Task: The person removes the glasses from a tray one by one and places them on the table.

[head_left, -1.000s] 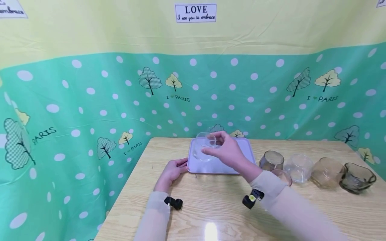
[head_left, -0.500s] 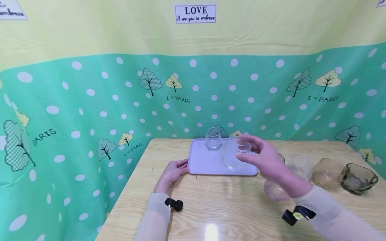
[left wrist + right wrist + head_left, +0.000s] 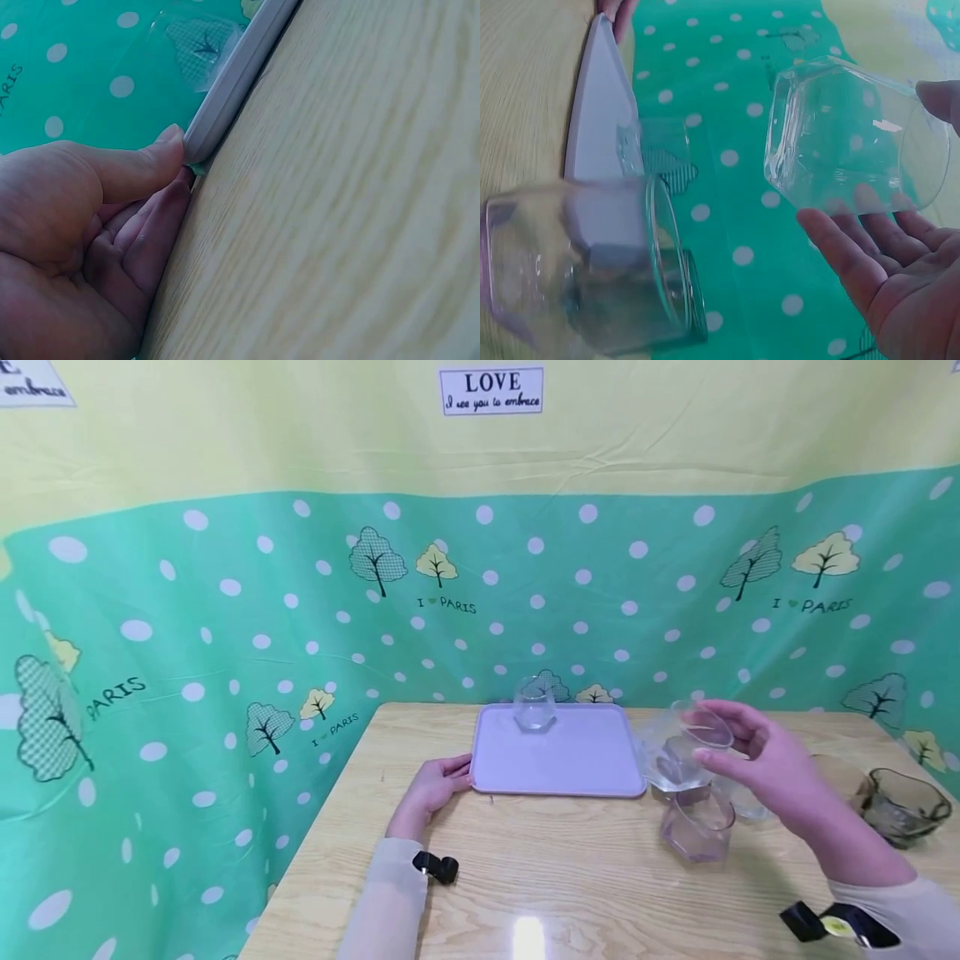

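My right hand [image 3: 776, 777] holds a clear faceted glass cup [image 3: 840, 142] above the table, right of the lilac tray [image 3: 558, 764]. The thumb lies on one side of the cup near its rim, the fingers on the other. In the right wrist view the cup is tipped sideways. At the tray's front left corner my left hand [image 3: 430, 793] pinches the edge, thumb [image 3: 142, 169] against the rim and fingers curled beside and below it. Another clear glass cup [image 3: 534, 716] stands upright on the back of the tray.
A pinkish faceted glass [image 3: 697, 833] stands below the held cup, with a grey glass [image 3: 634, 304] behind it. Farther right are a clear glass [image 3: 750, 803], a partly hidden amber glass [image 3: 838, 777] and a dark wavy glass [image 3: 903, 810]. A curtain [image 3: 480, 635] hangs behind the table.
My right hand has carried the clear glass cup from over the tray's left part rightward, past the tray's right edge. The left hand has stayed at the tray's corner.
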`<state>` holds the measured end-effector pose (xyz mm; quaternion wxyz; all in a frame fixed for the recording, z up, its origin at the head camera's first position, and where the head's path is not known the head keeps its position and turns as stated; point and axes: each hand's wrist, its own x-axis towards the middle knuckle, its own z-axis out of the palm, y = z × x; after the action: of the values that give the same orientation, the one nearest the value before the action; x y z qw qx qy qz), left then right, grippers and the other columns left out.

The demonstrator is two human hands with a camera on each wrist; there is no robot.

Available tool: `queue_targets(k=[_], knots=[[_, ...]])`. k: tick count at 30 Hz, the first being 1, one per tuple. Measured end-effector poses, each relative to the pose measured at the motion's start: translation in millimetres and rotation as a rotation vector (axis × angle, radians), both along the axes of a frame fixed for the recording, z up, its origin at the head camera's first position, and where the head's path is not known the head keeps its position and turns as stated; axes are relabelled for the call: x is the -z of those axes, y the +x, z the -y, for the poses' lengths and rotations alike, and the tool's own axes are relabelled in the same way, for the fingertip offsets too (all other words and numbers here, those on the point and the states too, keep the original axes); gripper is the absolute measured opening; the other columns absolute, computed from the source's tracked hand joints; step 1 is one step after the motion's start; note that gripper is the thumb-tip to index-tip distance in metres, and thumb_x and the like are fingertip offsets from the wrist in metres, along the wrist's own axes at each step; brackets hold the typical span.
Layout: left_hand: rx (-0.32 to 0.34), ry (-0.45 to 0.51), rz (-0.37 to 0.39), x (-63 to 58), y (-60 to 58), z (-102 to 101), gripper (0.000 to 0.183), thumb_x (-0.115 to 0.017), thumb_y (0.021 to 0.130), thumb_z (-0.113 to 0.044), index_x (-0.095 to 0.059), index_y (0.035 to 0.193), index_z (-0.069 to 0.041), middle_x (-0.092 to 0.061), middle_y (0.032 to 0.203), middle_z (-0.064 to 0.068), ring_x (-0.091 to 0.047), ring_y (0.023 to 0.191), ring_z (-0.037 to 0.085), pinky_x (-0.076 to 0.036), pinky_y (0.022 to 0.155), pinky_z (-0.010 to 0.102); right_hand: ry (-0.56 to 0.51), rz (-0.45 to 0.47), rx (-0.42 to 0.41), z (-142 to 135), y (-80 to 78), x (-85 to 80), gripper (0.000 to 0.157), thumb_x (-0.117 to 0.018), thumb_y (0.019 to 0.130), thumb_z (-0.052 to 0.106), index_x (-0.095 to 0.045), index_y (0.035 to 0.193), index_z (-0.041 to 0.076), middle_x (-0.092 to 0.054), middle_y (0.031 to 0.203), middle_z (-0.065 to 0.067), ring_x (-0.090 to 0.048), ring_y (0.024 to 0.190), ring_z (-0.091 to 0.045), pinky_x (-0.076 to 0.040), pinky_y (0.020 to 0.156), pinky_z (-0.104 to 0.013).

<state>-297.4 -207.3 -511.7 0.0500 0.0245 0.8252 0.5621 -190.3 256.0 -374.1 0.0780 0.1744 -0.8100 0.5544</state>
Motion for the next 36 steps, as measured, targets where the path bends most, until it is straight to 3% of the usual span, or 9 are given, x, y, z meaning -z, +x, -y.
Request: queue_targets(k=[3, 6, 10, 15, 25, 29, 36], knots=[[0.004, 0.004, -0.002, -0.8, 0.0, -0.9, 0.048, -0.074, 0.099, -0.002, -0.062, 0.145, 0.005, -0.068, 0.139, 0.019, -0.063, 0.134, 0.032, -0.048, 0.116, 0.044, -0.016, 0.014, 0.000, -15.6, 3.1, 2.7, 0.071, -0.068, 0.102, -0.002, -0.041, 0.163, 0.021, -0.065, 0.139, 0.025, -0.063, 0.119, 0.008, -0.054, 0.090, -0.011], [-0.001, 0.010, 0.002, -1.5, 0.3, -1.1, 0.048, -0.074, 0.099, -0.001, -0.062, 0.145, 0.005, -0.068, 0.139, 0.019, -0.063, 0.134, 0.032, -0.048, 0.116, 0.044, 0.046, 0.007, 0.034, -28.9, 8.0, 3.5, 0.076, -0.069, 0.103, 0.001, -0.036, 0.167, 0.024, -0.062, 0.140, 0.028, -0.061, 0.119, 0.012, -0.052, 0.089, -0.008], [-0.001, 0.011, 0.004, -3.1, -0.2, -1.3, 0.048, -0.073, 0.100, -0.002, -0.062, 0.146, 0.004, -0.068, 0.140, 0.018, -0.062, 0.135, 0.032, -0.046, 0.117, 0.045, 0.121, -0.012, 0.108, -48.0, 15.4, 5.0, 0.072, -0.071, 0.103, 0.004, -0.041, 0.166, 0.020, -0.061, 0.137, 0.033, -0.060, 0.114, 0.016, -0.051, 0.085, -0.005], [-0.002, 0.003, 0.006, -2.9, -2.0, 0.2, 0.048, -0.073, 0.100, -0.003, -0.063, 0.146, 0.003, -0.068, 0.140, 0.017, -0.062, 0.135, 0.031, -0.046, 0.118, 0.045, 0.145, -0.018, 0.137, -74.5, 20.9, 10.7, 0.065, -0.071, 0.101, 0.000, -0.049, 0.158, 0.022, -0.060, 0.133, 0.034, -0.058, 0.113, 0.018, -0.053, 0.079, -0.007], [-0.001, 0.013, 0.012, -3.3, -2.2, 1.2, 0.047, -0.074, 0.100, -0.002, -0.063, 0.145, 0.004, -0.068, 0.140, 0.018, -0.062, 0.136, 0.031, -0.046, 0.118, 0.044, 0.158, 0.020, 0.055, -113.7, 26.7, 26.7, 0.065, -0.073, 0.093, -0.013, -0.054, 0.146, 0.019, -0.065, 0.133, 0.026, -0.063, 0.114, 0.012, -0.061, 0.077, -0.016], [0.002, 0.001, 0.000, -1.8, -3.0, 0.7, 0.047, -0.074, 0.100, -0.003, -0.063, 0.145, 0.004, -0.068, 0.140, 0.018, -0.062, 0.135, 0.031, -0.046, 0.118, 0.044, 0.217, -0.006, 0.046, -122.2, 32.0, 34.7, 0.069, -0.076, 0.090, -0.014, -0.054, 0.147, 0.019, -0.065, 0.134, 0.027, -0.063, 0.114, 0.013, -0.063, 0.071, -0.021], [0.003, 0.004, 0.000, -0.2, -2.3, 0.2, 0.047, -0.074, 0.100, -0.002, -0.063, 0.145, 0.005, -0.068, 0.140, 0.019, -0.062, 0.135, 0.032, -0.047, 0.116, 0.044, 0.271, 0.033, 0.073, -130.3, 36.9, 51.1, 0.067, -0.079, 0.090, -0.009, -0.054, 0.146, 0.018, -0.067, 0.128, 0.029, -0.060, 0.112, 0.016, -0.056, 0.074, -0.013]])
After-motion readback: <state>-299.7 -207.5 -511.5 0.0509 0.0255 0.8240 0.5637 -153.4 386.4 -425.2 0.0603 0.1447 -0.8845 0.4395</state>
